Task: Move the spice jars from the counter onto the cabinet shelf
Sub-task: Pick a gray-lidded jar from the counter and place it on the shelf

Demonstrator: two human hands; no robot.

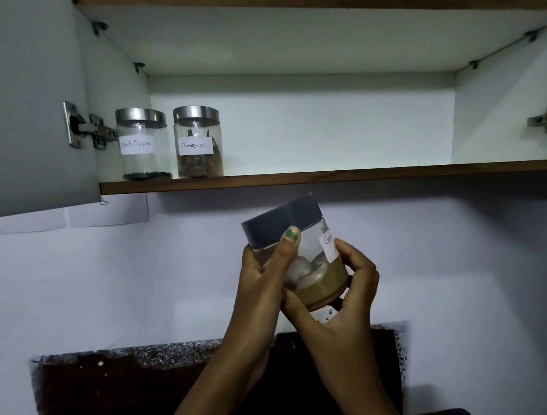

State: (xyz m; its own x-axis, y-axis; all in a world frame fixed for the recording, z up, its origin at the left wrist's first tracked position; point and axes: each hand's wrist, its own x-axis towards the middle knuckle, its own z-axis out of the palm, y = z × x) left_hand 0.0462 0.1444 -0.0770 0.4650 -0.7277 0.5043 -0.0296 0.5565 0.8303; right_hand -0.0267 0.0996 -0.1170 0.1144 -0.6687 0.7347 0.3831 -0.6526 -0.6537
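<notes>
Two bare arms reach up from the bottom of the view, and both hands hold one jar between them. The left hand wraps around the jar's left side, with its thumb lying up the glass to the dark lid. The right hand cups the jar from below and from the right, with fingers curled around the bottom. The jar is tilted, with its lid leaning to the left. It has brown powder in the bottom and a white label that is partly hidden. The jar is in the air, below the cabinet shelf and not touching it. On the shelf, at the left end, stand two jars with silver lids, close beside each other. The black pepper jar is on the left and the cinnamon jar is on the right. The cabinet door stands open at the left. A dark counter lies low, below the hands.
</notes>
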